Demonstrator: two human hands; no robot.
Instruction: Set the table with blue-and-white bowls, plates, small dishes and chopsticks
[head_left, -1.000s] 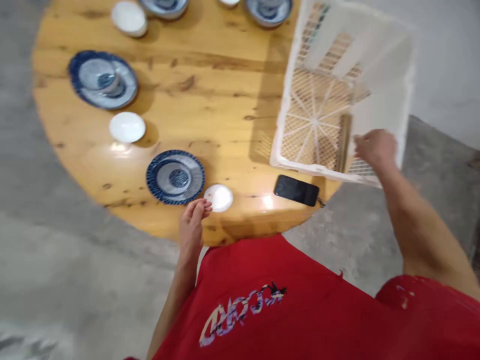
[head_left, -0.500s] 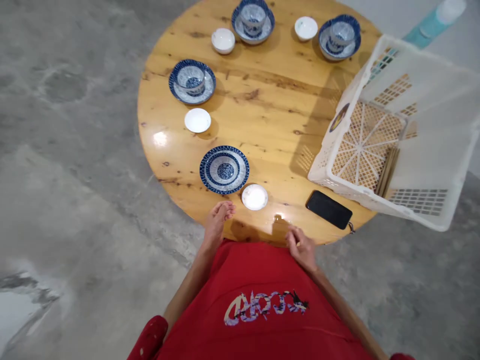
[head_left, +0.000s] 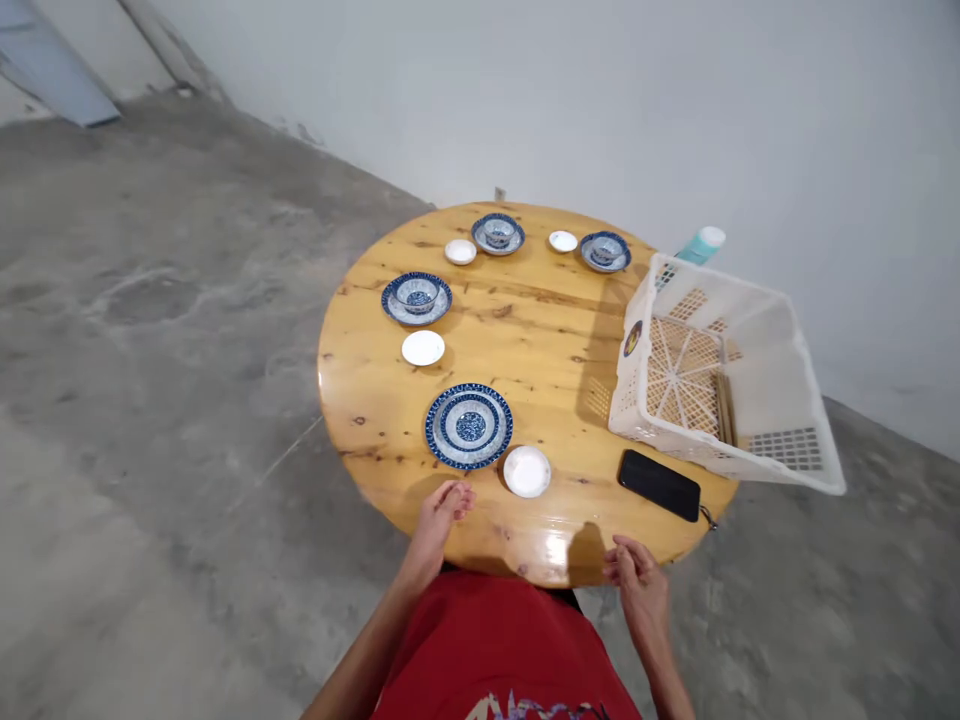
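Note:
My left hand (head_left: 442,512) hovers at the near edge of the table, just below a blue-and-white patterned plate (head_left: 470,427). Its fingers are loosely curled and slightly apart, with nothing in them. A small white dish (head_left: 527,471) lies to the right of that plate, between my two hands but nearer the left. My right hand (head_left: 634,572) is over the table's front edge, fingers relaxed and a little apart, holding nothing. Above it lies a black phone (head_left: 660,485). Whether the rings inside the near plate are a second dish, I cannot tell.
Around the round wooden table (head_left: 517,370) stand blue-and-white plates bearing bowls (head_left: 417,292), with small white dishes (head_left: 423,348) beside them. A white plastic crate (head_left: 780,340) with sticks inside occupies the right side. Behind it is a turquoise bottle (head_left: 701,246). A wall rises beyond.
The view has tilted up, so the wall now shows and the table sits lower. My right hand has moved right and its fingers have loosened. The dishes keep their places.

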